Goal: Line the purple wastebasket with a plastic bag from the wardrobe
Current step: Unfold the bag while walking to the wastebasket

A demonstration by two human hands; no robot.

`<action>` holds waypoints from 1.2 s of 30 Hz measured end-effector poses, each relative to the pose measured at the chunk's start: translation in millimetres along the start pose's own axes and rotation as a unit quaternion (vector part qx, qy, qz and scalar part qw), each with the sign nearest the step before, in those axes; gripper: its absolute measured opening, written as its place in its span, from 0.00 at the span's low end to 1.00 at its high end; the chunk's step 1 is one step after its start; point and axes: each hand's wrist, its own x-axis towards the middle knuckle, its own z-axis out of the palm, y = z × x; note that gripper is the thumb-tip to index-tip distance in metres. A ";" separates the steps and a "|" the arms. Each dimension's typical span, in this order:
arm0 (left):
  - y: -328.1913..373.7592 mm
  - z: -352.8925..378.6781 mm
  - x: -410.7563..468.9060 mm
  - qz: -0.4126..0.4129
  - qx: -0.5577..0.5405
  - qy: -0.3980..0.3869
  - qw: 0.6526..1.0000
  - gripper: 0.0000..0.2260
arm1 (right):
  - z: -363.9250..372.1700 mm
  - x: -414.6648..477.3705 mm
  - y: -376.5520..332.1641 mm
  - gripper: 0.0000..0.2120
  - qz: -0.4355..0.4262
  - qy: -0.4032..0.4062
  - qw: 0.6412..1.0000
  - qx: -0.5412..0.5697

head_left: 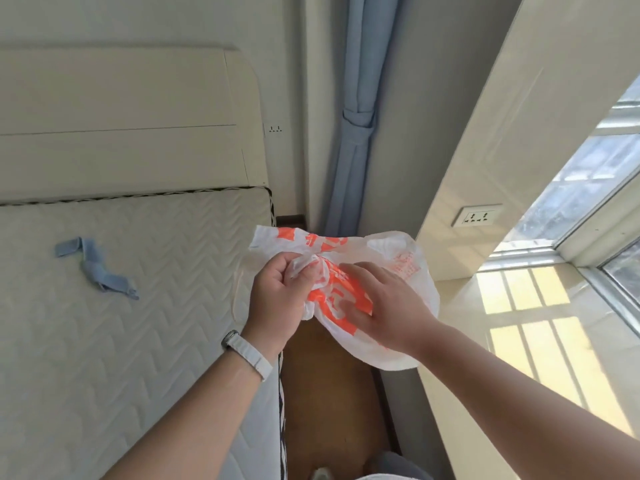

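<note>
1. The bag (346,285), white plastic with orange print, is hanging in the air between the bed (121,323) and the window sill (519,323), above a strip of wooden floor (329,393). It is crumpled and not yet opened out.
2. The left hand (277,299) is closing around a gathered knot of film at the bag's middle, fingers curled tight on it. A white watch strap (247,355) is sitting on that wrist.
3. The right hand (384,306) is lying half open, fingers spread flat across the bag's printed face, pressing the film rather than pinching it; whether the thumb is holding film underneath cannot be told.
4. The basket is not appearing in this view, nor is the wardrobe.
5. Handling, as judged: the film is looking very light, limp and slick, holding no shape of its own, and it is likely tearing if pulled hard against a knot.
6. Hold, as judged: the mouth edge or handle loops are offering the best purchase, one side to each hand, so that the bag is spreading open; the bunched middle is giving grip but no opening.
7. A blue cloth strip (93,268) is lying on the bed, well apart from the bag.
</note>
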 end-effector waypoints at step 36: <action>-56.4 88.8 380.1 -0.068 0.053 0.045 0.995 0.04 | 23.5 368.2 204.0 0.28 -0.068 -0.021 0.983 0.168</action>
